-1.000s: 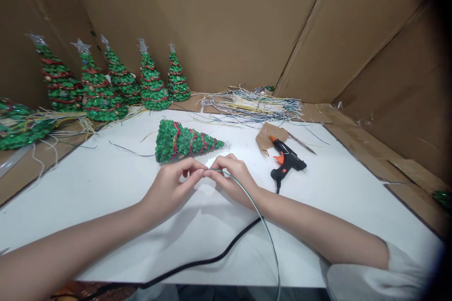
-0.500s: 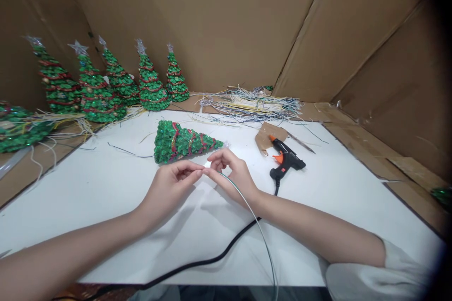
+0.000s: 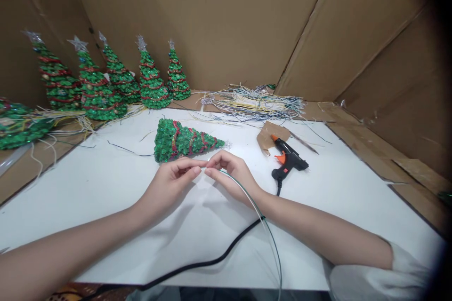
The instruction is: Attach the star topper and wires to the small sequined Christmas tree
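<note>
Green and white wires (image 3: 271,235) run from my fingertips over my right wrist and hang down past the table's front edge. My left hand (image 3: 176,176) pinches the wires' end between thumb and forefinger. Close beside it, my right hand (image 3: 233,174) pinches the same wires, its fingertips nearly touching the left ones. Just behind my hands a green tree with red garland (image 3: 187,141) lies on its side, its star tip pointing right. To the right a black and orange glue gun (image 3: 291,157) lies on the white table (image 3: 123,235).
Several decorated trees (image 3: 151,82) stand at the back left. A pile of loose wires (image 3: 257,103) lies at the back. Behind the glue gun are a cardboard scrap (image 3: 270,136) and a thin pointed tool (image 3: 304,143). A black cord (image 3: 212,261) crosses the front.
My right thumb and forefinger have closed together on the wires. The green and white wires have spread apart slightly and their hanging part has shifted right. The view has moved slightly.
</note>
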The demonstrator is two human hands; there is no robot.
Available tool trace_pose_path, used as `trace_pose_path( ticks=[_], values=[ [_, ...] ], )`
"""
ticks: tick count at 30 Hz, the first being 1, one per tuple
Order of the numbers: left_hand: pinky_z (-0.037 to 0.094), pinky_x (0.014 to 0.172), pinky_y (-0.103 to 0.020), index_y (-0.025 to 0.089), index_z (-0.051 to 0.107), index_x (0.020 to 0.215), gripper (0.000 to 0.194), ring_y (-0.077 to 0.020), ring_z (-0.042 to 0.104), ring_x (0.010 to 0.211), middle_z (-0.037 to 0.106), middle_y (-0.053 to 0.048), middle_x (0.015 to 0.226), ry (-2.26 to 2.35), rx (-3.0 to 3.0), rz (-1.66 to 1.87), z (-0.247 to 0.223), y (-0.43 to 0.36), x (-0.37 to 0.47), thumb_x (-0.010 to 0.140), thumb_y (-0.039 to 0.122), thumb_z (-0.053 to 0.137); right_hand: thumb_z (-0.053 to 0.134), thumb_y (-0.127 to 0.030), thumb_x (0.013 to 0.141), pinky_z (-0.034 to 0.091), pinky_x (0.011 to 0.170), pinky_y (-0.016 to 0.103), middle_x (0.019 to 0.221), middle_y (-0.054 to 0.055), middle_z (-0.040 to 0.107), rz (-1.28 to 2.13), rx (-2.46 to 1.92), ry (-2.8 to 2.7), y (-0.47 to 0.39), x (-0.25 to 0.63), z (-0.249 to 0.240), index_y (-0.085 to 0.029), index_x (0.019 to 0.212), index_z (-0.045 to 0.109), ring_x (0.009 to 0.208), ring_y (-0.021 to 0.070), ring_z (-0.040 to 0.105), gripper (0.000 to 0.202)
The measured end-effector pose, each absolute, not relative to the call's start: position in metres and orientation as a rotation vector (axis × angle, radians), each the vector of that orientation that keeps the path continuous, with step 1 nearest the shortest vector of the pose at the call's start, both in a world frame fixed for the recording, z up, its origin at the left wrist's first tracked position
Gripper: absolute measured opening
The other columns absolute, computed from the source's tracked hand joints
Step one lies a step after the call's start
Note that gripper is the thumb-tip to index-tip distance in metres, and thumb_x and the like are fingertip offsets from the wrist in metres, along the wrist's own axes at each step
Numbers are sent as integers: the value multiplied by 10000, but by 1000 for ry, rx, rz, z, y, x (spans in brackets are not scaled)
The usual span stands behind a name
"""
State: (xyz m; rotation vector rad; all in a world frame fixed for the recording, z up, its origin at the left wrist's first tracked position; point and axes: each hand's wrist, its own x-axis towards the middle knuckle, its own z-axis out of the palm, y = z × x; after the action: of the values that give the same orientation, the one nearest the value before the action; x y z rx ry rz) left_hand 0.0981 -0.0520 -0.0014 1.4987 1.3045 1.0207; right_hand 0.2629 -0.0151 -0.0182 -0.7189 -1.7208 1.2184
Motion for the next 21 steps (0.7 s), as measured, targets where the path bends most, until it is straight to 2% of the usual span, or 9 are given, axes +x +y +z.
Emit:
trace_pose_path(
  ticks=[5,7,14,21],
  values=[
    [354,542,-215,184,597,807,227,-93,463,575,569,21,693,1383,1359,1058,0,-53,99,794,408,568,595,-249,765,469,728,274,783,9,588,1315,-666,-1698,-14,263,-20,-185,796,544,761,122,572,87],
    [328,498,-207,179,580,789,235,-81,420,526,540,30,656,1405,1375,1046,2,-55,99,796,412,558,588,-235,763,471,745,283,791,14,588,1296,-682,-1709,-14,263,-20,-181,810,549,766,122,571,82],
    [313,498,-202,180,571,813,201,-92,426,557,512,32,655,1411,1509,980,2,-56,99,814,376,528,590,-220,743,458,671,263,759,15,612,1160,-870,-1751,-13,266,-16,-167,789,596,710,118,562,70],
    [307,517,-207,185,537,791,217,-98,410,582,476,37,643,1333,1611,836,-4,-56,97,829,394,496,580,-221,722,430,595,212,765,7,616,1271,-933,-1705,-12,265,-8,-162,737,595,720,106,568,63]
  ],
)
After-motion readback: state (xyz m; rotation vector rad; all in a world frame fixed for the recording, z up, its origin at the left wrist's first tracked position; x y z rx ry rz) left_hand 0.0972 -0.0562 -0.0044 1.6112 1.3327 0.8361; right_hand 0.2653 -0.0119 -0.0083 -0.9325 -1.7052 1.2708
